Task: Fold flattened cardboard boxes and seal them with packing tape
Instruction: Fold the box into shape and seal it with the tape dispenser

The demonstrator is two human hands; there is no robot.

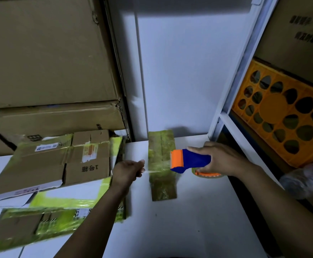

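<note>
Sealing step, we judge: left hand (pixel 126 172) fingers (pixel 141 163) pinch end of tape (pixel 157 169); right hand (pixel 224 161) fingers grip tape dispenser (pixel 194 160). Between them box (pixel 163 189) on bench (pixel 170 229), under stretched tape. Next we must lower tape, press flat.

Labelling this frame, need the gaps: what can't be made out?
Head view only.
Tape roll: mostly hidden under the right hand and dispenser.
Left hand: its grip on the clear tape strip faces away, fingertips hidden.
Flattened boxes, lower left: motion-blurred, print unreadable.
Printed carton, top right: cut by the frame edge, text blurred.
</note>
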